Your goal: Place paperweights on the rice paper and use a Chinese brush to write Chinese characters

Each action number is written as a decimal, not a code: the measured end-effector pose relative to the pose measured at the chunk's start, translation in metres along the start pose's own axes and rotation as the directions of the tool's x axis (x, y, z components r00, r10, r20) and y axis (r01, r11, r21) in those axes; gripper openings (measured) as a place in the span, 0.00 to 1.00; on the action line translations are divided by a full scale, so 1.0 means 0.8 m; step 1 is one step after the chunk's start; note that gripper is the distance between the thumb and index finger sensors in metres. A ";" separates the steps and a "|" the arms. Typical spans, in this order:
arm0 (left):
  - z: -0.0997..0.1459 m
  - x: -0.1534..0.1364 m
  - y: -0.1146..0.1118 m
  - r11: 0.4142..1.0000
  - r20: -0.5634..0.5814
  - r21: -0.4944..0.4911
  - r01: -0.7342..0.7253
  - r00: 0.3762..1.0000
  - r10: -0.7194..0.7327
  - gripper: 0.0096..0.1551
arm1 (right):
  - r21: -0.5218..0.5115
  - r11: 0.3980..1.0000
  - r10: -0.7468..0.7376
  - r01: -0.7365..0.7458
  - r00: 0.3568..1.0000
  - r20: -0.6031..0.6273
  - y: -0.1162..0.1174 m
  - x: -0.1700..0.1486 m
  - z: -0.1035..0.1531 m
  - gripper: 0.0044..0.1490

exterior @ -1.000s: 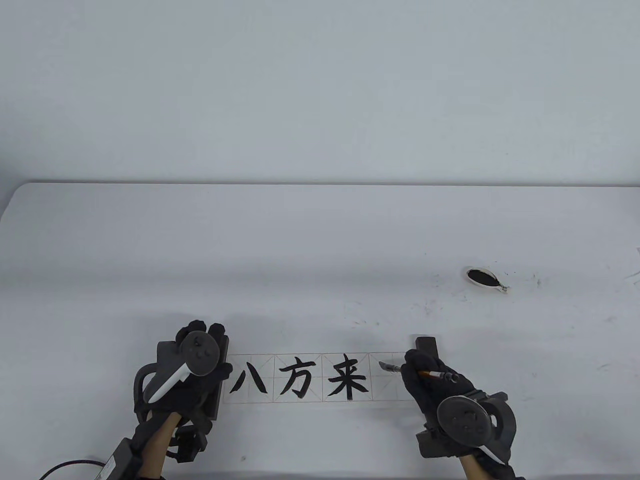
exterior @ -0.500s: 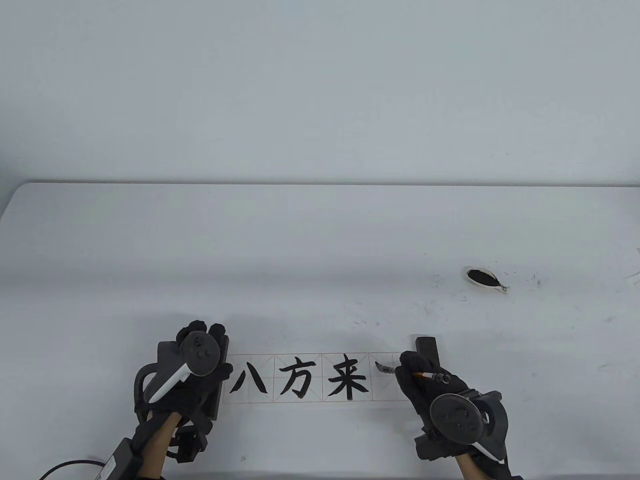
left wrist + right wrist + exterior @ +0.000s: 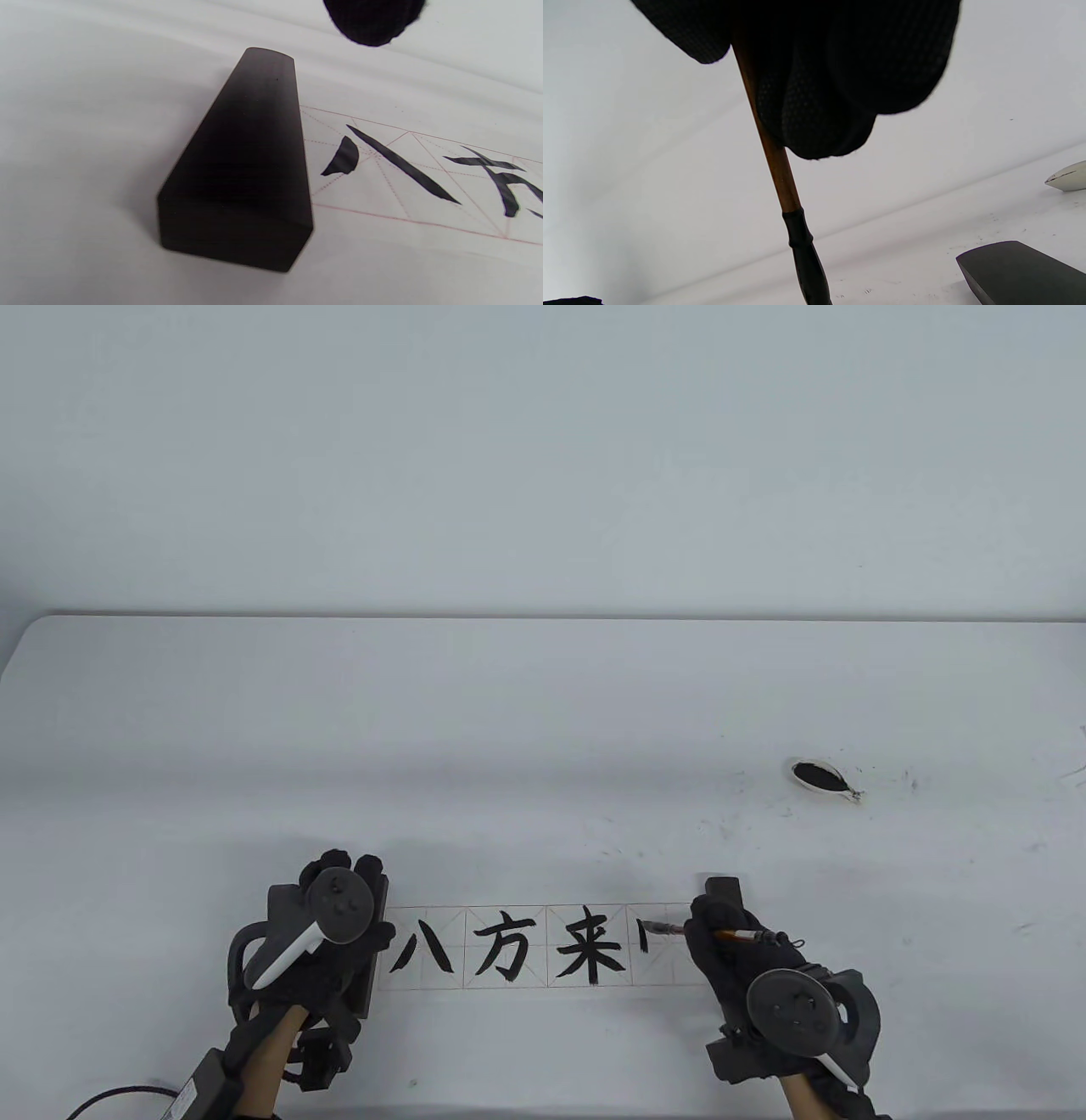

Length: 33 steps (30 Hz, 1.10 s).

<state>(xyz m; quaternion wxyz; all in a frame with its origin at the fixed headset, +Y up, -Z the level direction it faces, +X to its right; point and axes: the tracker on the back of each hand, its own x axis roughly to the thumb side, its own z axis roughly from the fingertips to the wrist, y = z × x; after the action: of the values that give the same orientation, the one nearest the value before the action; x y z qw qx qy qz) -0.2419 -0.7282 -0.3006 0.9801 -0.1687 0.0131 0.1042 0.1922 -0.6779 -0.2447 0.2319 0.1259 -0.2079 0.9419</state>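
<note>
Right hand (image 3: 738,950) has its fingers (image 3: 814,106) curled tight round the brown shaft of the brush (image 3: 679,931), which lies nearly flat with the tip pointing to 9 o'clock, touching the fourth cell of the rice paper (image 3: 543,946). A short vertical stroke (image 3: 642,940) sits at that cell's left side. Right paperweight (image 3: 724,891) is at 12 o'clock of the right hand, partly under it, on the paper's right end. Left hand (image 3: 327,933) lies over the left paperweight (image 3: 250,169) on the paper's left end; how far its fingers are spread, cannot tell, the tracker (image 3: 327,912) hides them. Ink dish (image 3: 819,777) sits at 1 o'clock of the right hand, well apart. Three characters (image 3: 509,954) fill the first three cells.
</note>
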 end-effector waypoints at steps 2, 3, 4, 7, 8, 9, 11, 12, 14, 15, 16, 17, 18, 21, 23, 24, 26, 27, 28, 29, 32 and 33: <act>0.000 0.000 0.000 1.000 0.000 0.000 0.000 1.000 0.000 0.50 | 0.027 1.000 -0.010 0.011 1.000 -0.003 0.002 0.000 0.000 0.26; 0.000 0.000 0.000 1.000 0.000 -0.001 0.000 1.000 0.000 0.50 | 0.030 0.999 -0.013 0.013 1.000 0.000 0.002 0.000 0.000 0.26; 0.000 0.000 0.000 1.000 0.000 -0.001 0.000 1.000 0.000 0.50 | 0.036 0.999 -0.015 0.014 1.000 0.002 0.003 0.000 -0.001 0.26; 0.000 0.000 0.000 1.000 0.000 -0.001 0.000 1.000 0.000 0.50 | 0.047 0.999 -0.012 0.012 1.000 -0.001 0.003 0.000 -0.001 0.26; 0.000 0.000 0.000 1.000 0.000 -0.001 0.000 1.000 0.000 0.50 | 0.052 0.999 -0.010 0.011 1.000 -0.003 0.003 0.000 -0.001 0.26; 0.000 0.000 0.000 1.000 0.000 -0.001 0.000 1.000 0.000 0.50 | 0.058 0.998 -0.009 0.009 1.000 -0.005 0.003 0.000 -0.001 0.26; 0.000 0.000 0.000 1.000 0.000 -0.001 0.000 1.000 0.000 0.50 | 0.064 0.998 0.001 0.000 1.000 -0.013 0.003 0.000 -0.001 0.26; 0.000 0.000 0.000 1.000 0.000 -0.001 0.000 1.000 0.000 0.50 | 0.065 0.998 0.003 -0.002 1.000 -0.016 0.003 -0.001 -0.001 0.26; 0.000 0.000 0.000 1.000 0.000 -0.001 0.000 1.000 0.000 0.50 | 0.059 0.998 0.009 -0.007 1.000 -0.025 0.002 -0.002 -0.001 0.26; 0.000 0.000 0.000 1.000 0.000 -0.001 0.000 1.000 0.000 0.50 | 0.055 0.998 0.022 -0.020 0.999 -0.034 0.002 -0.002 -0.001 0.26; 0.000 0.000 0.000 1.000 0.000 -0.001 0.000 1.000 0.000 0.50 | 0.052 0.998 0.032 -0.030 0.999 -0.041 0.001 -0.002 -0.001 0.26; -0.001 0.000 0.000 1.000 0.001 -0.001 0.001 1.000 -0.001 0.50 | 0.046 0.998 0.046 -0.043 0.998 -0.049 0.000 -0.003 -0.001 0.26; 0.000 0.000 0.000 1.000 0.002 -0.002 0.000 1.000 0.000 0.50 | 0.042 0.998 0.057 -0.055 0.997 -0.056 -0.001 -0.003 -0.001 0.26; 0.000 0.000 -0.001 1.000 0.001 -0.002 0.001 1.000 -0.001 0.50 | 0.033 0.997 0.079 -0.077 0.994 -0.069 -0.003 -0.004 -0.001 0.26; 0.000 0.000 -0.001 1.000 0.002 -0.003 0.001 1.000 -0.001 0.50 | 0.031 0.996 0.087 -0.085 0.994 -0.072 -0.003 -0.004 -0.001 0.26; 0.000 0.000 -0.001 1.000 0.002 -0.003 0.001 1.000 -0.001 0.50 | 0.030 0.996 0.090 -0.088 0.993 -0.073 -0.003 -0.004 -0.001 0.26; 0.000 0.000 -0.001 1.000 0.002 -0.003 0.001 1.000 -0.001 0.50 | 0.031 0.996 0.091 -0.089 0.993 -0.073 -0.003 -0.004 -0.001 0.26; 0.000 0.000 -0.001 1.000 0.002 -0.003 0.001 1.000 -0.001 0.50 | 0.032 0.996 0.091 -0.089 0.993 -0.072 -0.003 -0.004 -0.001 0.26; 0.000 0.000 -0.001 1.000 0.002 -0.003 0.001 1.000 -0.001 0.50 | 0.033 0.996 0.088 -0.086 0.994 -0.068 -0.003 -0.004 -0.001 0.26; 0.000 0.000 -0.001 1.000 0.002 -0.004 0.001 1.000 -0.001 0.50 | 0.035 0.996 0.085 -0.083 0.994 -0.067 -0.002 -0.004 -0.001 0.26; 0.000 0.000 -0.001 1.000 0.002 -0.004 0.002 1.000 -0.002 0.50 | 0.038 0.996 0.080 -0.077 0.995 -0.063 -0.002 -0.004 -0.001 0.26; 0.000 0.000 -0.001 1.000 0.002 -0.004 0.002 1.000 -0.002 0.50 | 0.038 0.996 0.079 -0.076 0.995 -0.062 -0.002 -0.004 -0.001 0.26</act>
<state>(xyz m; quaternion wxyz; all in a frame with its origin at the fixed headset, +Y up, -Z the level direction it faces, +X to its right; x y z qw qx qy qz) -0.2418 -0.7289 -0.3003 0.9798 -0.1707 0.0118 0.1036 0.1957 -0.6778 -0.2460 0.1995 0.0916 -0.1883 0.9573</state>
